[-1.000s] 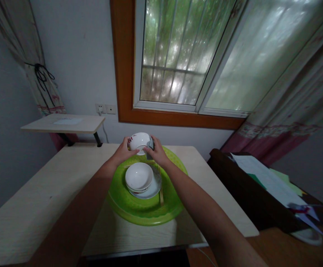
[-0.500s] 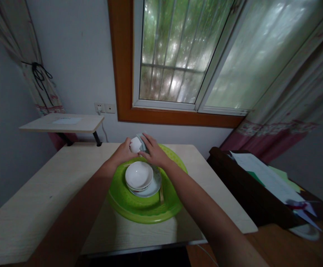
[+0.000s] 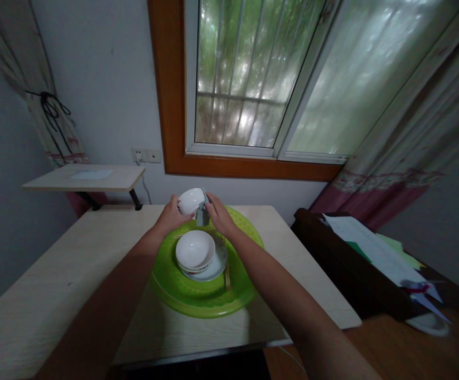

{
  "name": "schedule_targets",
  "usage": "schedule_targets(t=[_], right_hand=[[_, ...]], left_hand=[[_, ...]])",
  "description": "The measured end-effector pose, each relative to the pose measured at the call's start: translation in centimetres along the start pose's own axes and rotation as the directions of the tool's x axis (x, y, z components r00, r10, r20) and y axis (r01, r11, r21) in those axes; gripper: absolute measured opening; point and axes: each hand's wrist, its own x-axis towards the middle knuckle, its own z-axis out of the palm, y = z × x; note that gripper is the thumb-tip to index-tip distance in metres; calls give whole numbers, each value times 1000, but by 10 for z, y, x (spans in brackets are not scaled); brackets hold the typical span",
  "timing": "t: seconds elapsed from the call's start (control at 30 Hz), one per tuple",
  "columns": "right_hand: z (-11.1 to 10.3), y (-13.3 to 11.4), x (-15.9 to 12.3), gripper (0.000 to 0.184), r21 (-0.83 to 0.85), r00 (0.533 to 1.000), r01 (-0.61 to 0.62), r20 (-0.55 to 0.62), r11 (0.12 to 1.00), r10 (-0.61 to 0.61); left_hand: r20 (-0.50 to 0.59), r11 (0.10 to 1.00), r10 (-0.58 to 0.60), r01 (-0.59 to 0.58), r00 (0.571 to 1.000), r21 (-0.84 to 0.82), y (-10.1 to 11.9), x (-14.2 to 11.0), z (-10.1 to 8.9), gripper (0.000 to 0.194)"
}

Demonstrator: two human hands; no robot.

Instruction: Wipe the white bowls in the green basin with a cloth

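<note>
A white bowl point(image 3: 190, 200) is held tilted above the far side of a large green basin point(image 3: 209, 311), its inside turned partly toward me. My left hand point(image 3: 170, 215) grips the bowl's left side. Against its right rim, my right hand point(image 3: 220, 215) pinches a grey-green cloth point(image 3: 202, 215), which hangs over the edge. Below, in the basin, a stack of white bowls point(image 3: 195, 250) rests on a white plate point(image 3: 218, 269). Chopsticks point(image 3: 227, 272) lie beside the plate at its right.
The basin stands on a pale wooden table point(image 3: 95, 285). A small raised shelf point(image 3: 87, 178) with a paper on it is at the back left. To the right is a dark piece of furniture point(image 3: 344, 269) bearing papers point(image 3: 375, 253). A window point(image 3: 245, 79) is behind.
The held bowl has turned so that more of its inside shows. My right hand has shifted to the bowl's right rim, and the cloth now hangs lower. The view has moved slightly.
</note>
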Motion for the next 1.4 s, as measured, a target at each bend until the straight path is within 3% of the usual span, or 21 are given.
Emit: schedule_targets(t=[0.07,0.13,0.23,0.33,0.5,0.6,0.73,0.83,0.93,1.1,1.23,1.4], right_hand=[[1,7,-1,67,43,998,-64,0,997,64],[1,6,-1,67,33,999,-50,0,998,50],[-3,-7,-1,60,-47,996,88,23,995,-87],[-7,-25,-1,54,-163,967,242,121,956,-224],[-5,-42,-1,51,-258,931,342,228,904,-287],[-5,-36,0,51,-196,962,261,135,945,-237],[-5,-11,2,57,-28,998,64,-18,998,-65],[-3,5,1,61,97,997,-58,-49,994,63],[-1,7,0,63,136,994,-80,-57,987,89],[-6,-15,-1,58,-5,996,91,-5,996,-91],[-11,-36,-2,52,-167,962,265,121,950,-246],[-11,-54,-3,46,-287,910,379,291,880,-297]], left_hand=[[20,1000,11,-11,1000,9,-1,0,1,57],[59,999,39,-40,998,20,0,-1,1,57],[85,996,77,-81,993,44,4,-4,0,54],[106,993,103,-109,989,45,9,-6,-1,50],[115,995,100,-103,988,18,16,-8,-2,49],[81,997,82,-82,993,-4,13,-6,-1,51],[19,999,0,0,1000,-32,6,-2,-2,56],[-35,998,-38,37,999,-51,2,1,-4,58],[-29,997,-45,43,999,-60,1,2,-3,58],[42,999,-7,9,999,-47,2,-1,-1,58],[92,999,26,-21,995,-47,7,-4,-2,55],[122,997,80,-78,989,-16,10,-5,-4,51]])
